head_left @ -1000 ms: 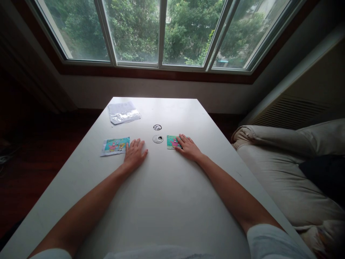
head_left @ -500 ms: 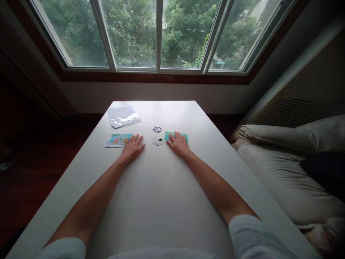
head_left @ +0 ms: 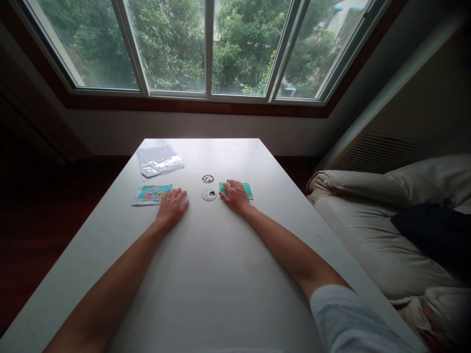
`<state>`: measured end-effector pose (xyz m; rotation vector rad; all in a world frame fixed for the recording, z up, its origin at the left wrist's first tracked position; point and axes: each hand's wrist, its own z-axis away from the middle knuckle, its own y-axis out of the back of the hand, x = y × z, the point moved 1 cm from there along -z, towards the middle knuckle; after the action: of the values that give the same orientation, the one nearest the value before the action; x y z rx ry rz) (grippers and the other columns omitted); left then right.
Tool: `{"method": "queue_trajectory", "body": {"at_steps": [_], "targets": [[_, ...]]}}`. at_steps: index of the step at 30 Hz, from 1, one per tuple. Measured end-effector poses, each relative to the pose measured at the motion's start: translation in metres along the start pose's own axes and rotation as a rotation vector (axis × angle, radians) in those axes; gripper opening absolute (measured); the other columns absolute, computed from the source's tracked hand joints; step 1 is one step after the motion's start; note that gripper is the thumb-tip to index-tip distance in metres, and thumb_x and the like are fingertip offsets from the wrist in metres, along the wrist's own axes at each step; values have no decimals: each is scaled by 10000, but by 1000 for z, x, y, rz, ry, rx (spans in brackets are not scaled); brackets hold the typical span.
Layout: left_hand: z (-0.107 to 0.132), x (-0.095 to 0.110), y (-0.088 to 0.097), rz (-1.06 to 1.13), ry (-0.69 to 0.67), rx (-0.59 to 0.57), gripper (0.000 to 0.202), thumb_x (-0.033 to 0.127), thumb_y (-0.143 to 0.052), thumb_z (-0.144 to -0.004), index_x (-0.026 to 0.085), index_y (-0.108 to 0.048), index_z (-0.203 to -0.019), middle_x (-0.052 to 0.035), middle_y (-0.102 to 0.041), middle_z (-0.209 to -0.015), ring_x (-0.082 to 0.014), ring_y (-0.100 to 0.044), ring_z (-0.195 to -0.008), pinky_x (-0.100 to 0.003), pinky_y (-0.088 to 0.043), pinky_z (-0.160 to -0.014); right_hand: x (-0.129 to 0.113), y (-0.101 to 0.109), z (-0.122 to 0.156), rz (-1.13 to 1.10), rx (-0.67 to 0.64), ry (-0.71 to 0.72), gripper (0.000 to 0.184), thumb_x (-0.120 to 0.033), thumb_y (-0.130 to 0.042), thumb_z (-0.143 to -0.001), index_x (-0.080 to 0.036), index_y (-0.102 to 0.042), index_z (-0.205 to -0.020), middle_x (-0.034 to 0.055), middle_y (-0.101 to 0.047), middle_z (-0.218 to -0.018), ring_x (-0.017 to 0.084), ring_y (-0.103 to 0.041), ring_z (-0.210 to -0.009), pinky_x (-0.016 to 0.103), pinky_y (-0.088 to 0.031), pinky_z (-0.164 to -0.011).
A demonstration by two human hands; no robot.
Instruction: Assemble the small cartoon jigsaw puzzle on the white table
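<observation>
My left hand (head_left: 171, 207) lies flat on the white table (head_left: 221, 274), fingers stretched out, its fingertips at the right edge of a colourful cartoon picture sheet (head_left: 150, 194). My right hand (head_left: 235, 196) rests palm down with spread fingers on a small teal cartoon puzzle card (head_left: 246, 188), covering its left part. Between the hands sit two small round metal-looking lids or caps (head_left: 208, 195), one behind the other (head_left: 207, 179).
A clear plastic bag with paper (head_left: 159, 160) lies at the far left of the table. A beige sofa (head_left: 386, 235) with a dark cushion (head_left: 430, 230) stands to the right. A wide window (head_left: 206, 49) is behind the table; dark floor lies left.
My right hand has slid left over the teal card, which now shows to the hand's right. The view has shifted slightly; the left hand stays by the picture sheet.
</observation>
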<state>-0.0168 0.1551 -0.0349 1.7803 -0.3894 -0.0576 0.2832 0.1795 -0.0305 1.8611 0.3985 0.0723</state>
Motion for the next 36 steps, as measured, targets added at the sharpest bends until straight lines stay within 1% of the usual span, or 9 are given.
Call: {"method": "queue_trajectory", "body": {"at_steps": [3, 9, 13, 17, 21, 24, 27, 31, 36], "targets": [[1, -1, 1, 16, -4, -3, 455, 418, -455, -984, 247, -538, -1398, -97, -467, -1521, -303, -372, -1418, -516, -256, -1188, -7, -6, -9, -3, -82, 64, 491, -468, -415, -1020, -212, -535, -1421, 109, -482, -1511, 256, -382, -1416, 436, -222, -1211], [3, -2, 2, 20, -29, 10, 441, 411, -472, -974, 244, -553, -1375, -94, -484, -1504, -292, -402, -1399, -491, -293, -1174, -7, -13, -13, 10, -177, 21, 534, -466, -325, -1046, -238, -439, -1515, 62, -390, -1600, 263, -299, -1489, 438, -237, -1210], [3, 0, 5, 18, -36, 19, 427, 392, -476, -972, 238, -568, -1360, -99, -500, -1490, -296, -412, -1393, -504, -295, -1174, -7, -10, -8, 1, -164, 0, 579, -514, -306, -1042, -237, -396, -1542, 56, -380, -1607, 257, -269, -1504, 438, -203, -1223], [2, 0, 6, 59, -99, 9, 429, 401, -481, -970, 237, -581, -1353, -97, -514, -1478, -287, -423, -1389, -477, -303, -1186, 1, -7, -1, 37, -77, -163, 592, -535, -312, -1034, -226, -412, -1529, 95, -359, -1613, 276, -227, -1515, 492, -132, -1230], [1, -1, 5, 68, -58, -3, 444, 427, -477, -970, 257, -566, -1370, -92, -500, -1494, -298, -419, -1395, -503, -299, -1184, 14, -7, 2, 31, -149, -316, 627, -593, -318, -1014, -239, -423, -1521, 122, -296, -1637, 311, -218, -1514, 548, -144, -1208], [1, -2, 3, 39, -18, -17, 458, 444, -462, -976, 261, -542, -1388, -93, -480, -1515, -303, -395, -1415, -527, -276, -1190, 15, -5, 3, 38, -128, -306, 608, -590, -329, -1014, -241, -457, -1495, 123, -326, -1621, 317, -212, -1513, 570, -99, -1209], [2, 0, 3, 15, -34, -24, 478, 462, -453, -980, 246, -530, -1399, -96, -469, -1525, -299, -385, -1423, -514, -250, -1207, 3, -4, 3, 49, -48, -221, 564, -543, -348, -1023, -222, -490, -1466, 127, -340, -1612, 306, -198, -1516, 558, -69, -1218], [3, 7, 6, 29, -133, -41, 544, 488, -449, -980, 223, -482, -1454, -99, -441, -1550, -292, -362, -1444, -487, -210, -1235, -19, -7, 6, 4, -71, -70, 533, -530, -369, -1018, -234, -521, -1435, 126, -383, -1588, 296, -280, -1482, 518, -144, -1219], [4, 12, 8, 77, -208, -77, 566, 493, -458, -972, 227, -474, -1471, -91, -436, -1556, -285, -360, -1445, -468, -219, -1241, -24, -11, 5, -16, -117, -130, 502, -483, -390, -1012, -259, -503, -1447, 107, -377, -1595, 328, -278, -1477, 604, -156, -1202]]}}
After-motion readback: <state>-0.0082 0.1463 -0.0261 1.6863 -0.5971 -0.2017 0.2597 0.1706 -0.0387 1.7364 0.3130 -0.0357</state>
